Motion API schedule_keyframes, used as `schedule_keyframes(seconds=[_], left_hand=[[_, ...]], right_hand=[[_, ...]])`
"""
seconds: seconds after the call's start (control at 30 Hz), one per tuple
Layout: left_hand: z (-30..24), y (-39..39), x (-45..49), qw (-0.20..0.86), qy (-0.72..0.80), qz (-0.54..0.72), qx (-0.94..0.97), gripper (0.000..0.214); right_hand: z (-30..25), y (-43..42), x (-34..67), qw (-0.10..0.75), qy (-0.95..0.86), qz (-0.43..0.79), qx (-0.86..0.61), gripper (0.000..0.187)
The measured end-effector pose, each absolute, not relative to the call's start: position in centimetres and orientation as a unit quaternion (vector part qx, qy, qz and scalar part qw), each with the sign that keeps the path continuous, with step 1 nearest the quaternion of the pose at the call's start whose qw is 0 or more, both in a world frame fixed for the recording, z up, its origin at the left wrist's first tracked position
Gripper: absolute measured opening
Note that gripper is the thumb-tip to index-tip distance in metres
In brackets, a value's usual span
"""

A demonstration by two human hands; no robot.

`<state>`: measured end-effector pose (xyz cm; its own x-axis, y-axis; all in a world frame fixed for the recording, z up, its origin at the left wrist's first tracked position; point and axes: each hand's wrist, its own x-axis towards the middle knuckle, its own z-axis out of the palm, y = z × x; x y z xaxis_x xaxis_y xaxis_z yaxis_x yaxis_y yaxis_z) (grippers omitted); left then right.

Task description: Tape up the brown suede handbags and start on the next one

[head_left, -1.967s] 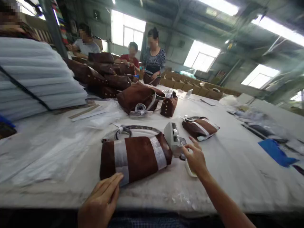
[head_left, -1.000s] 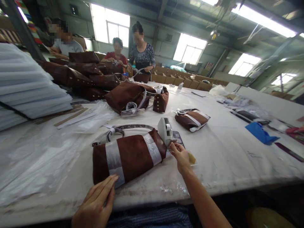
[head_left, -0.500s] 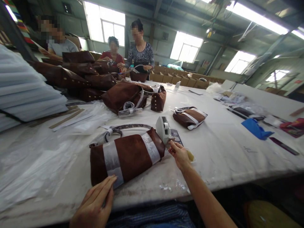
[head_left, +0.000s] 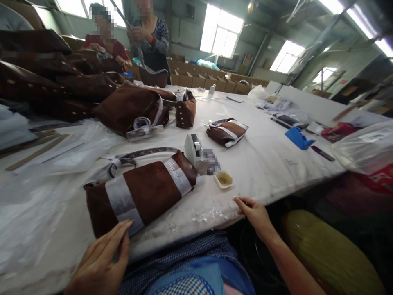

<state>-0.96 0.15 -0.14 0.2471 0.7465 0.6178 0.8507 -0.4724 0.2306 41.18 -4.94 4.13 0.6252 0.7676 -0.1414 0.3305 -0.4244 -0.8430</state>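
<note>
We can't make out any readable text here. The red bag (head_left: 373, 180) at the right edge has some white marks on it, but they're too blurry to read. No labels showing on the brown bags or the tape dispenser (head_left: 194, 150) either.

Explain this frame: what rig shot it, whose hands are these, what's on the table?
No machine here: a person wears a head camera looking forward and down, so the two bare hands at the bottom are their own. The left hand lies open, fingers touching the near end of a brown bag wrapped with two pale bands. The right hand holds nothing, at the edge of the white table. Behind the bag stand a tape dispenser and a small dish. Other people work at the far end.
</note>
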Motion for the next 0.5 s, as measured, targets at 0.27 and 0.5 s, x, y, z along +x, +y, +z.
schedule_keyframes(seconds=[0.27,0.5], left_hand=[[0.0,-0.1,-0.8,0.059,-0.523,-0.340,-0.780,0.037],[-0.1,-0.3,-0.8,0.064,-0.524,-0.325,-0.785,0.036]], right_hand=[[1.3,-6.6,43.0,0.414,-0.330,0.265,-0.806,0.072],[0.5,-7.9,43.5,0.288,-0.344,0.181,-0.875,0.088]])
